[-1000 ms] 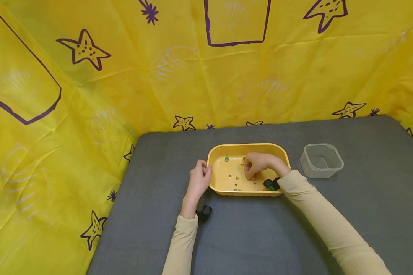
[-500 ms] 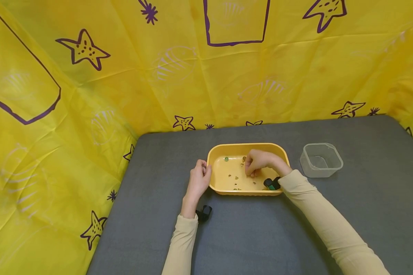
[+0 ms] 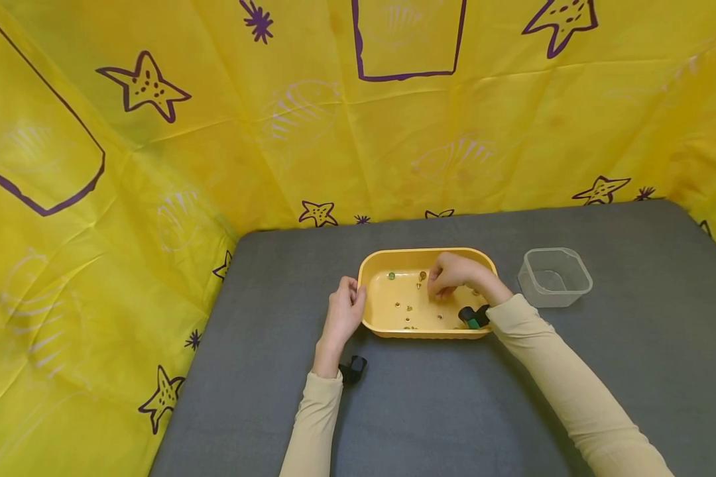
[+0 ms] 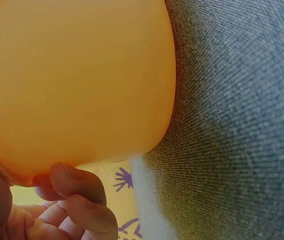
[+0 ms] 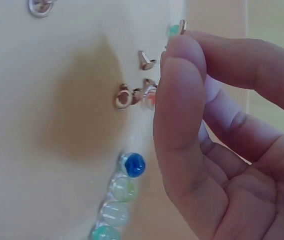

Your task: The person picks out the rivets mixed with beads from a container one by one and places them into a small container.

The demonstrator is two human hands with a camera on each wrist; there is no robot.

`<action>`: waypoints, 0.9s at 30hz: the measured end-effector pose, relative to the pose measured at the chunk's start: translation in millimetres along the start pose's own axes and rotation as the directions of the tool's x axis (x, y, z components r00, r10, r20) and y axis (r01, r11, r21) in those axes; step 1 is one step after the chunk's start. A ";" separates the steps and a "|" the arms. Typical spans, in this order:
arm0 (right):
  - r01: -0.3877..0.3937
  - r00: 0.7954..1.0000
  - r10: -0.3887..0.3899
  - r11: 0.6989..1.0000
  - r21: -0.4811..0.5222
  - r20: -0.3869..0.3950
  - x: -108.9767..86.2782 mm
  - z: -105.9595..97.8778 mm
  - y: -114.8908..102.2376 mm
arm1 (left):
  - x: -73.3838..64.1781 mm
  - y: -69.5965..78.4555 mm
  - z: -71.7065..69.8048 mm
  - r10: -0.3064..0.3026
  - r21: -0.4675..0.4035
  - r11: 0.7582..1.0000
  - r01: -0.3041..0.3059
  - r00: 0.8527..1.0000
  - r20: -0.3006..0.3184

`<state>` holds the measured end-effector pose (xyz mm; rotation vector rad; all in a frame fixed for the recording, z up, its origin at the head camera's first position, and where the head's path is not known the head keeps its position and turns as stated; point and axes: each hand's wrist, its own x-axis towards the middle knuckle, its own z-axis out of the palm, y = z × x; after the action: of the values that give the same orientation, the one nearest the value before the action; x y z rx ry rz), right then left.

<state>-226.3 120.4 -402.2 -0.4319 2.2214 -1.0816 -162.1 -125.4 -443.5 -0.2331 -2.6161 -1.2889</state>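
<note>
A yellow plastic tray (image 3: pixel 426 334) sits on the grey surface with small metal rivets and glass marbles in it. My left hand (image 3: pixel 345 315) grips its left rim between thumb and fingers; the tray's outer wall (image 4: pixel 76 85) fills much of the left wrist view. Over the inside of the tray, my right hand (image 3: pixel 455 273) pinches a small metal rivet (image 5: pixel 183 26) between thumb and forefinger, mostly hidden by the fingertips. Below the fingers lie loose rivets (image 5: pixel 123 97). A blue marble (image 5: pixel 134 164) heads a row of pale green ones along the tray wall.
A clear square plastic container (image 3: pixel 556 281) stands right of the tray. Yellow cloth (image 3: pixel 382 152) printed with starfish and fish hangs behind and at the sides. Black wrist cameras sit at both wrists; the right one is over the tray's front right corner.
My right hand has risen slightly from the tray floor and shifted a little to the back right. The left hand keeps its grip on the rim.
</note>
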 end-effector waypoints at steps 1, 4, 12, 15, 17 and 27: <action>0.001 1.000 -0.001 1.000 0.007 -0.005 -0.4 -0.3 -0.2 | -0.1 -0.2 0.1 -0.002 -0.001 1.000 0.002 1.000 0.001; -0.001 1.000 0.001 1.000 0.028 -0.022 -1.6 -1.3 -1.1 | -0.2 0.2 -0.3 -0.006 -0.002 1.000 0.006 1.000 0.005; 0.027 0.998 -0.025 0.999 0.034 -0.059 -7.9 -6.2 -4.8 | 0.1 0.2 -0.3 0.000 0.003 1.000 0.000 1.000 0.001; 0.026 0.997 -0.022 0.999 0.048 -0.080 -10.6 -8.3 -6.0 | 0.1 -0.4 0.1 -0.004 0.004 1.000 0.004 1.000 0.000; 0.018 0.995 -0.014 0.999 0.044 -0.095 -12.7 -9.8 -7.0 | 0.0 -0.3 0.1 -0.007 0.003 1.000 0.007 1.000 0.002; -0.006 0.989 0.008 1.000 0.017 -0.145 -22.7 -19.0 -6.8 | 0.5 1.3 -0.9 -0.009 -0.006 1.000 0.009 1.000 0.010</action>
<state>-221.6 139.5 -379.0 -0.3476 2.3366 -1.1605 -162.2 -125.4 -441.8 -0.2298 -2.6246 -1.3023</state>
